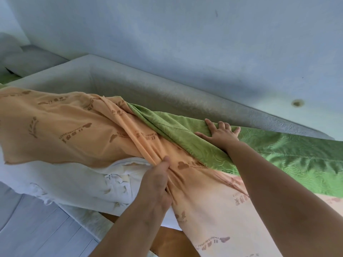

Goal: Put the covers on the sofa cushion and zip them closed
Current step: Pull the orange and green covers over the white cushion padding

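Left hand (157, 182) — pinching bunched orange cover (65, 127) | white cushion (83, 184) lies left of my grip, long axis leftward | right hand (220, 134) flat, splayed, on green cover (185, 140) beyond

We see a pale blue-grey wall (185, 34) bearing 1 brownish stain (297, 103), a grey textured sofa back (167, 95) below it, and light plank floor (37, 229) at lower left.

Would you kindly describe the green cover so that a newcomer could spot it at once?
Start at the grey sofa back along the wall. Just below it, under the flat right hand, lies the green cover. Unlike the printed orange cloth beside it, it is plain green with embossed swirls.
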The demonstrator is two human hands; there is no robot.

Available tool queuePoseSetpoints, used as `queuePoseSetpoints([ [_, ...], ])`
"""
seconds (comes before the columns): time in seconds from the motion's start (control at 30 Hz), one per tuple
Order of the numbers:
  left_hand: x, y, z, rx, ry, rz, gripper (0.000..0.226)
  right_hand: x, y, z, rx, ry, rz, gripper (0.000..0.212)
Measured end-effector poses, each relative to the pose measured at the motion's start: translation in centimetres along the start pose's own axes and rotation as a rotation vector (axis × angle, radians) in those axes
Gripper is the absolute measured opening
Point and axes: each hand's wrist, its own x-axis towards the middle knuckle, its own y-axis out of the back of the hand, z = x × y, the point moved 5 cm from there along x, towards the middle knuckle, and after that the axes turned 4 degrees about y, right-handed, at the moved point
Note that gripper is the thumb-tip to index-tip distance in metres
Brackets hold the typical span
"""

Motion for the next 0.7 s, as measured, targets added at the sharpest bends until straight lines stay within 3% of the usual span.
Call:
queuePoseSetpoints([
  [0.13, 0.2, 1.9, 2.9, 0.316, -0.272, 0.091, 0.012, 0.0, 0.0, 0.0, 0.001, 0.002, -0.005, 0.084],
  [0.2, 0.6, 2.8, 4.0, 0.326, -0.344, 0.132, 0.012, 0.0, 0.0, 0.0, 0.004, 0.001, -0.004, 0.084],
  [0.33, 1.4, 2.8, 3.7, -0.188, -0.069, -0.017, 0.022, -0.2, 0.1, 0.0, 0.011, 0.007, -0.001, 0.084],
  [0.43, 1.6, 2.6, 3.6, -0.404, -0.021, -0.080, 0.033, -0.2, 0.1, 0.0, 0.004, 0.005, 0.000, 0.084],
  [0.57, 1.3, 2.2, 2.7, -0.440, 0.030, -0.066, 0.029, -0.2, 0.1, 0.0, 0.010, 0.005, 0.001, 0.084],
  [0.7, -0.9, 1.3, 3.3, -0.309, 0.032, -0.082, 0.013, -0.3, 0.1, 0.0, 0.018, 0.006, 0.008, 0.083],
])
